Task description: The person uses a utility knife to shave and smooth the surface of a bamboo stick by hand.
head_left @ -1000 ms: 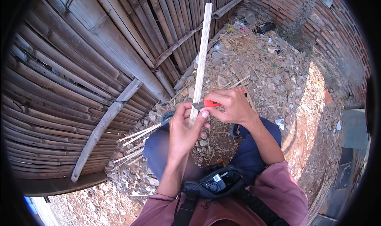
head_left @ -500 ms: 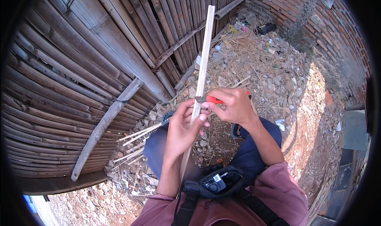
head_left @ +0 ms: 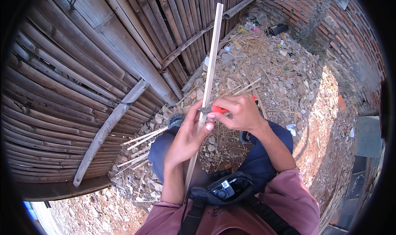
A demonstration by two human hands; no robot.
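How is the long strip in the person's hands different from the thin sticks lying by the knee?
The long strip is single, wide and flat, held up by the left hand; the thin sticks are several, slim and lying on the rubble. The strip reaches far up toward the fence; the sticks are much shorter. Both are pale, like split bamboo.

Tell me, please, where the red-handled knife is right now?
In the head view, just right of centre: the red-handled knife sits in the right hand, its blade against the bamboo strip held by the left hand.

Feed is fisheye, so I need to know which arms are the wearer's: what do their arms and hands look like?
Both hands, left and right, are bare: no gloves, rings or watch visible. Forearms are bare too. Maroon sleeves are pushed up near the elbows.
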